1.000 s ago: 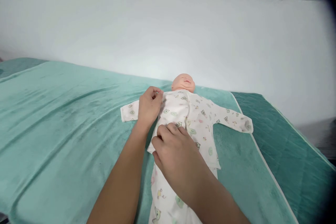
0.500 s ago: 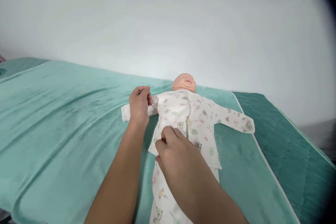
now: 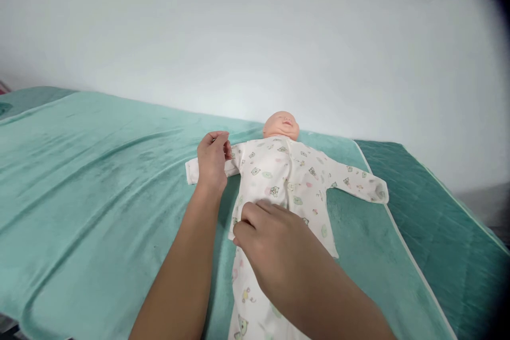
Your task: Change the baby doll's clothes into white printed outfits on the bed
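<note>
A baby doll (image 3: 281, 125) lies on its back, dressed in a white patterned top (image 3: 306, 180) and matching trousers (image 3: 249, 297). Its sleeves stretch out to both sides. My left hand (image 3: 214, 156) hovers over the sleeve at the left, fingers curled and partly apart, with nothing in them. Over the lower left part of the top is my right hand (image 3: 265, 239), its fingers pinched at the hem edge. The fingertips hide most of the cloth there.
A light green sheet (image 3: 99, 180) is spread under the doll, with some long creases. At the right lies a darker green quilted cover (image 3: 446, 223). A white wall (image 3: 239, 48) rises behind the bed.
My right hand has moved slightly down and its fingers have closed at the hem, whose left corner has shifted a little inward. My left hand is nearly unmoved.
</note>
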Tool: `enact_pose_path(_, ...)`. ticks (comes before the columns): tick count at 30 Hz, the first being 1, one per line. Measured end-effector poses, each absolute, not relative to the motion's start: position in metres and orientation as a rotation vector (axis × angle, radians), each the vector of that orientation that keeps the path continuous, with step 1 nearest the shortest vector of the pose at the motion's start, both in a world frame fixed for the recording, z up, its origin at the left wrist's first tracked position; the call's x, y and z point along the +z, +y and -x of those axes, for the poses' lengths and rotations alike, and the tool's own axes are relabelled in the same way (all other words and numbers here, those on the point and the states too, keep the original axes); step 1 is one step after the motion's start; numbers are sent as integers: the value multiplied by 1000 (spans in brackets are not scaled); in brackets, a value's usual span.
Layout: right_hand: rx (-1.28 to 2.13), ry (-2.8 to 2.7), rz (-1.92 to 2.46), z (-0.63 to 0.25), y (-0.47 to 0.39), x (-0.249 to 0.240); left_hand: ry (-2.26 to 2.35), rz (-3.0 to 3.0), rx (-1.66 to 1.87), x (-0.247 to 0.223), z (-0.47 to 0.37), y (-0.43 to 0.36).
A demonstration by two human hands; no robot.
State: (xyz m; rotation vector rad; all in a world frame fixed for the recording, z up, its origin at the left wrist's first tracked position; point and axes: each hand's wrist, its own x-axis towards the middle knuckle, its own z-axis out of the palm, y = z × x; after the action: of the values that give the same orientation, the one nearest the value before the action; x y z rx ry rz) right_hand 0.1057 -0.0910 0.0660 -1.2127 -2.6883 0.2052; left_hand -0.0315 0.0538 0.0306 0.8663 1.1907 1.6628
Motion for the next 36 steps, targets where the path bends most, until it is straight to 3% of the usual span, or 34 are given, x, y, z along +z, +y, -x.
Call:
enact_pose_path(10, 326, -2619, 1147, -114, -90, 62, 1285, -960, 1668, 25, 31, 60)
enact_pose_path(16, 366, -2410, 1069, -115, -77, 71, 1797, -1548, 1709, -1, 40, 43)
enact_pose_path(19, 247, -2274, 1050, -123, -66, 65, 2068, -1913, 1480, -18, 68, 16)
enact_pose_path(25, 108, -1703, 1201, -178, -61, 20, 2087, -1976, 1021, -37, 124, -18)
enact_pose_path(31, -114, -1428, 1734, -272, -58, -48, 2242, -2012, 788, -36, 124, -8)
enact_pose_path(36, -134, -1464, 2001, -305, -54, -67, 2106, -2030, 893, -32, 139, 13)
